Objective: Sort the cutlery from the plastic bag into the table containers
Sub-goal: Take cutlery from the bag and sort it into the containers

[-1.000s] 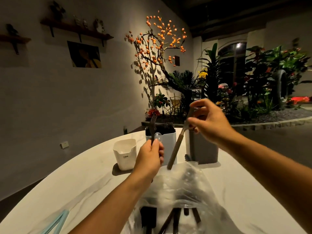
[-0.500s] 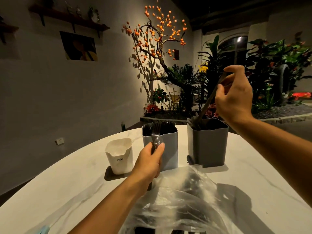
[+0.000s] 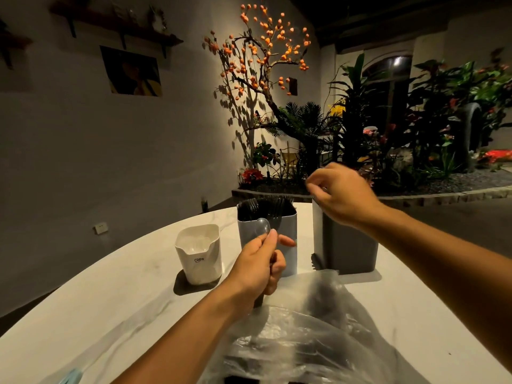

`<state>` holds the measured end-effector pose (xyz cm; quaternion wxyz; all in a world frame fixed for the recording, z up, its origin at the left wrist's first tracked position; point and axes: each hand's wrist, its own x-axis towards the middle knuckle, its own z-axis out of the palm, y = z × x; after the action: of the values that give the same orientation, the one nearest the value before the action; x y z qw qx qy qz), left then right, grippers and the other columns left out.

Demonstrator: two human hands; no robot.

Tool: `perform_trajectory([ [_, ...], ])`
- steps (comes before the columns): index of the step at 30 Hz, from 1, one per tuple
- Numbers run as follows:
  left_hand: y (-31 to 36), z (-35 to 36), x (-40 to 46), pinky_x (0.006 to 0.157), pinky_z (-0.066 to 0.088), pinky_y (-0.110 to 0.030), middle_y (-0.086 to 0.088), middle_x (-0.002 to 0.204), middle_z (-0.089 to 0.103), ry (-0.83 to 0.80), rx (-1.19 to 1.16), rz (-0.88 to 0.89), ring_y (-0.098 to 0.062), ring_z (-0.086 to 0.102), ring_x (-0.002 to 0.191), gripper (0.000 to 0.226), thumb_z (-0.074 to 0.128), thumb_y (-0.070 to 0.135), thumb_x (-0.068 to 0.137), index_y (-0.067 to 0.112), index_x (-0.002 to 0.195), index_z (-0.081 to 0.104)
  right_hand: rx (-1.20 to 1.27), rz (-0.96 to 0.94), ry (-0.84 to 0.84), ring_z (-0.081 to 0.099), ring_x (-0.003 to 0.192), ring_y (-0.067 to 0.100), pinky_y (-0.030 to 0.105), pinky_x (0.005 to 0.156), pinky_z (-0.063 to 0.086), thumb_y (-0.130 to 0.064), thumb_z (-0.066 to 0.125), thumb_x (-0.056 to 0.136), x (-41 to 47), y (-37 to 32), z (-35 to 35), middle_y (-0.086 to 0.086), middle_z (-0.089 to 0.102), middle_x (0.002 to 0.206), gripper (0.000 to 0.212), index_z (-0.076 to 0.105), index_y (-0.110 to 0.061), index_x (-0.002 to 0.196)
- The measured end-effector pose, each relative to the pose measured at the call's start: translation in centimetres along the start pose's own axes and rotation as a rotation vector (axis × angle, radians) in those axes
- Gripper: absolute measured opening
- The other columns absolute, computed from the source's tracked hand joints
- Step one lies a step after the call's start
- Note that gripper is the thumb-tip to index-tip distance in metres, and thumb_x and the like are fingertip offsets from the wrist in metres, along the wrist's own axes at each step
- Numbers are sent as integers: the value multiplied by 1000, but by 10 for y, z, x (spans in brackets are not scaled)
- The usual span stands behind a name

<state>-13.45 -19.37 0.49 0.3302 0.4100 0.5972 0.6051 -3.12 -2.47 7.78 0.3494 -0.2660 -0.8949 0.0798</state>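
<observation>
My left hand (image 3: 256, 268) grips a clear spoon (image 3: 262, 225) and dark fork, ready to sort. My right hand (image 3: 339, 196) hangs loose and empty over the dark box (image 3: 349, 253), beside the fork box (image 3: 267, 231).

Three containers stand in a row across the far side of the counter (image 3: 415, 309): a white tub (image 3: 200, 256), a pale blue holder (image 3: 288, 245) crowded with black forks (image 3: 266, 207), and a dark grey bin (image 3: 349, 250). Narrow gaps separate them (the widest lies between the tub and the holder). The right hand (image 3: 342, 194) hangs over the grey bin's mouth. The left hand (image 3: 259, 266) blocks the blue holder's front. The crumpled plastic bag (image 3: 313, 333) fills the near middle; bare counter lies left and right of it.
</observation>
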Motion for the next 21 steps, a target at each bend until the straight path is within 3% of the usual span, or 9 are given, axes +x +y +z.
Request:
perform_trajectory([
  [2, 2, -2, -1, 43, 25, -22, 1, 56, 40, -10, -28, -31, -9, 29, 46, 46, 31, 40, 106, 4, 116, 57, 423, -5, -304, 61, 101, 11, 22, 79, 49, -29, 57, 97, -2, -27, 3, -2, 64, 111, 29, 60, -19, 125],
  [3, 4, -3, -1, 43, 26, -22, 1, 56, 40, -13, -34, -45, -10, 29, 46, 48, 31, 40, 106, 1, 118, 55, 504, -6, -397, 64, 96, 8, 19, 74, 51, -24, 60, 96, -4, -36, 7, -5, 66, 108, 30, 59, -19, 125],
  [5, 4, -5, -3, 43, 27, -21, -2, 58, 44, -11, -43, -43, -10, 31, 46, 47, 31, 41, 106, 2, 117, 56, 558, -29, -400, 67, 86, 6, 18, 65, 54, -13, 65, 92, -7, -45, 12, -7, 68, 100, 28, 61, -17, 119],
  [8, 6, -8, -5, 49, 41, -22, -5, 71, 64, 114, -41, 7, -12, 53, 56, 44, 32, 38, 106, 9, 103, 65, 611, -27, -220, 67, 89, 12, 21, 69, 56, -7, 67, 89, -3, -48, 10, -2, 67, 98, 23, 61, -19, 107],
  [10, 2, -15, -2, 61, 47, -19, -1, 86, 71, 298, 45, 24, -12, 63, 78, 43, 31, 35, 107, 13, 99, 68, 654, 36, 38, 65, 91, 9, 24, 75, 57, -8, 66, 89, 8, -46, 5, -4, 66, 98, 20, 58, -20, 103],
  [11, -1, -23, 0, 64, 47, -19, 0, 86, 69, 374, 80, 20, -13, 63, 82, 43, 31, 35, 107, 14, 97, 67, 669, 62, 190, 63, 90, 6, 23, 77, 56, -9, 65, 91, 14, -46, 1, -6, 64, 98, 20, 56, -20, 105],
  [14, -7, -38, 2, 65, 44, -26, -3, 72, 54, 467, 155, 0, -15, 50, 69, 41, 32, 33, 107, 15, 89, 65, 506, 8, 559, 59, 87, 5, 19, 79, 53, -10, 64, 92, 26, -45, -8, -7, 58, 99, 28, 52, -17, 117],
  [17, -10, -48, 1, 68, 43, -32, 0, 69, 50, 491, 245, -16, -16, 46, 70, 35, 39, 39, 104, 19, 87, 62, 330, -172, 578, 62, 90, 15, 26, 79, 57, 0, 65, 88, 29, -49, 5, 3, 60, 105, 39, 49, -11, 122],
  [21, -5, -55, -7, 48, 32, -22, 1, 55, 41, 444, 13, -83, -10, 35, 52, 53, 30, 49, 104, 11, 82, 59, 134, -351, 466, 66, 90, 23, 37, 76, 60, -2, 67, 87, 23, -49, 33, 9, 65, 107, 34, 53, -9, 118],
])
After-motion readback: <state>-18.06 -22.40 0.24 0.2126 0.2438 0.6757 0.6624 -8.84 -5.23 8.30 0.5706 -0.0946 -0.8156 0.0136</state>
